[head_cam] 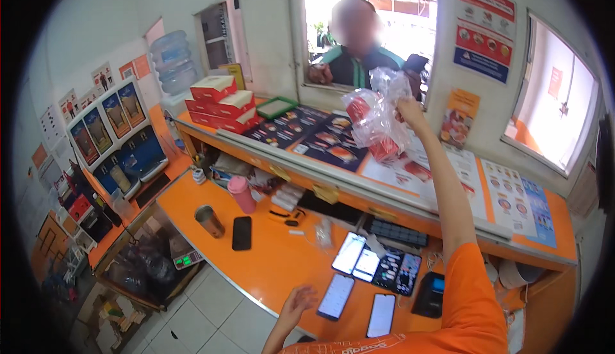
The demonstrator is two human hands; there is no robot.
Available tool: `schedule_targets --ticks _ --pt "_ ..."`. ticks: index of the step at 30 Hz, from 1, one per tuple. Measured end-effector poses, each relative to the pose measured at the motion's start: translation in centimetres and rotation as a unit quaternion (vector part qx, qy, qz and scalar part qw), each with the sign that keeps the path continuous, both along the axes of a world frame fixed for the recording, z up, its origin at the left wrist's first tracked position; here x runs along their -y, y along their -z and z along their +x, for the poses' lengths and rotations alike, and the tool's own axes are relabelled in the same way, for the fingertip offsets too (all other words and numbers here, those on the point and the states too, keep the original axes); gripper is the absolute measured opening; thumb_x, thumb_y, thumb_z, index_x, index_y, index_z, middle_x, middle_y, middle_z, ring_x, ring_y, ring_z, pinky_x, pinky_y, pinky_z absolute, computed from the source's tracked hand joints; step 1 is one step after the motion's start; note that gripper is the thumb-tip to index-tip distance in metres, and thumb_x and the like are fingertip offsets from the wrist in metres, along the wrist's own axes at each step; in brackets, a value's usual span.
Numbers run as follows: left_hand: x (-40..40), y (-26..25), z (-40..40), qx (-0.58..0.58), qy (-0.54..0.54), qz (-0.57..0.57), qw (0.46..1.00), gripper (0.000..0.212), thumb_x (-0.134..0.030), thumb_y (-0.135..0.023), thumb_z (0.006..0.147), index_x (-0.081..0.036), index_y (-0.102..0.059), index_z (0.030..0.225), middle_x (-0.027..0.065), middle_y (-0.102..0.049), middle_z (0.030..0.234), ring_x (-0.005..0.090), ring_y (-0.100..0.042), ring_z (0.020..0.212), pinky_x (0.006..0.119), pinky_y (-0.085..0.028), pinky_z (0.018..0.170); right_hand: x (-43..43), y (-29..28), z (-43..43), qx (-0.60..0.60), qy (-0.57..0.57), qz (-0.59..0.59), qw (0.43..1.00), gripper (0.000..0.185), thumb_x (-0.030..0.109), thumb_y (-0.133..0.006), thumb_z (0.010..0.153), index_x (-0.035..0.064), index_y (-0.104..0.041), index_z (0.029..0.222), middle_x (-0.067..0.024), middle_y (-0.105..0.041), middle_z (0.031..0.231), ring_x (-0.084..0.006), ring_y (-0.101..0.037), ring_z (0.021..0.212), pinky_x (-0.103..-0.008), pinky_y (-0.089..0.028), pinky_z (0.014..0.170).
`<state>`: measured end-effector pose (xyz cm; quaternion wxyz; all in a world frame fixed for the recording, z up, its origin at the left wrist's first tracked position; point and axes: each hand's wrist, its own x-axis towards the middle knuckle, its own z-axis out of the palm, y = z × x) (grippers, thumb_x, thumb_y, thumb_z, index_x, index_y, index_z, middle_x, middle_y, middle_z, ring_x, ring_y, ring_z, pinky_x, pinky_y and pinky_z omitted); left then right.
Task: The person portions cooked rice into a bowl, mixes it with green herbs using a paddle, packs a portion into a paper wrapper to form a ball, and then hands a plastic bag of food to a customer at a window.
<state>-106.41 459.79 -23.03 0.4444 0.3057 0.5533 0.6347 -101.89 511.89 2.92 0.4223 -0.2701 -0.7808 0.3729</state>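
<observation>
My right hand [409,110] is stretched out over the raised counter, gripping clear plastic bags [379,114] with red packages inside. The bags hang in front of the service window, where a person [359,63] in a dark and green jacket stands on the far side. Low over the orange desk [278,263], my left hand [300,299] has its fingers apart and holds nothing. Just right of it lies a smartphone [336,297] with a lit screen. Another lit smartphone [381,315] lies nearer to me, and several more phones [365,260] sit side by side beyond.
Red and white boxes [223,104] are stacked at the raised counter's left end, beside a green tray [277,107]. On the desk stand a pink tumbler [241,194] and a metal cup [209,220], near a dark phone [241,233]. A payment terminal [430,294] lies at right.
</observation>
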Motion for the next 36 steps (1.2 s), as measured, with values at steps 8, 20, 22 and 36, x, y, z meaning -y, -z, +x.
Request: schedule_targets --ticks 8,20,22,36 --pt "4.8 -1.1 -8.7 0.032 -0.103 -0.105 0.989 0.035 -0.026 -0.048 0.091 -0.005 -0.050 0.119 0.0046 -0.056 0.115 0.0146 -0.055 0.101 0.029 -0.041 0.086 -4.8 3.4 -11.1 0.005 0.058 -0.064 0.996 0.026 0.023 -0.052 0.084 -0.0018 -0.061 0.087 -0.0102 -0.063 0.071 -0.0161 -0.063 0.057 -0.0276 -0.052 0.054" --pt "14.0 -0.5 -3.0 0.018 -0.123 -0.078 0.989 0.037 -0.025 -0.041 0.091 0.001 -0.066 0.082 0.0095 -0.057 0.112 0.0196 -0.053 0.102 0.031 -0.041 0.089 26.5 3.8 -9.9 -0.147 0.021 0.274 0.950 0.024 0.016 -0.063 0.072 0.0022 -0.056 0.090 -0.0144 -0.053 0.090 -0.0305 -0.051 0.088 -0.0377 -0.041 0.079" --pt "16.6 -1.8 -1.1 0.024 -0.131 -0.103 0.986 0.037 -0.025 -0.041 0.091 0.001 -0.065 0.081 0.0098 -0.057 0.112 0.0195 -0.053 0.101 0.031 -0.041 0.089 35.8 8.1 -10.6 -0.147 -0.173 0.223 0.948 0.024 0.010 -0.062 0.070 0.0021 -0.053 0.091 -0.0143 -0.049 0.092 -0.0291 -0.047 0.091 -0.0363 -0.039 0.082" --pt "46.1 1.7 19.4 -0.016 -0.090 -0.173 0.981 0.035 -0.030 -0.042 0.093 -0.003 -0.052 0.112 0.0086 -0.057 0.106 0.0158 -0.050 0.103 0.029 -0.037 0.089 87.9 52.4 14.1 0.348 -0.834 -0.056 0.424 0.040 0.026 -0.062 0.076 0.0048 -0.048 0.107 -0.0229 -0.049 0.098 -0.0359 -0.048 0.097 -0.0445 -0.043 0.082"
